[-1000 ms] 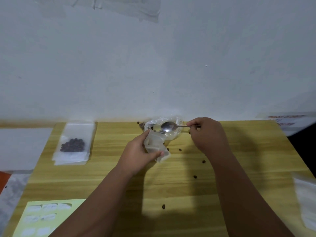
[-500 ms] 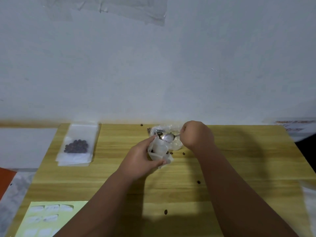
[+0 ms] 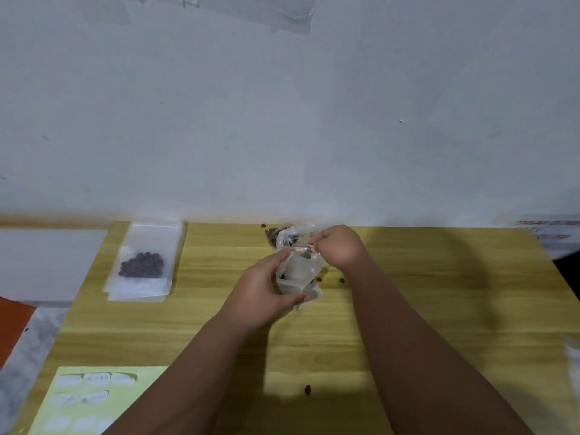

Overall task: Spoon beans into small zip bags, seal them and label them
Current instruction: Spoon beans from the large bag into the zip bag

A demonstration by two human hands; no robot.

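Observation:
My left hand (image 3: 262, 293) holds a small clear zip bag (image 3: 298, 276) with its mouth up, a few dark beans inside. My right hand (image 3: 340, 248) grips a metal spoon (image 3: 303, 250) whose bowl sits at the bag's mouth. Behind them, by the wall, lies a crumpled clear bag of beans (image 3: 282, 235). At the left of the wooden table (image 3: 439, 293) a filled zip bag (image 3: 142, 265) rests on a small pile of flat bags. A pale green label sheet (image 3: 88, 400) lies at the near left.
Loose beans are scattered on the table, two (image 3: 341, 280) beside the held bag, one (image 3: 308, 389) near the front and one (image 3: 263, 226) at the wall. A clear plastic piece (image 3: 572, 362) shows at the right edge. The table meets a white wall.
My right hand has swung the spoon from above the bean bag down and left to the mouth of the held zip bag. My left hand has kept its hold on the bag.

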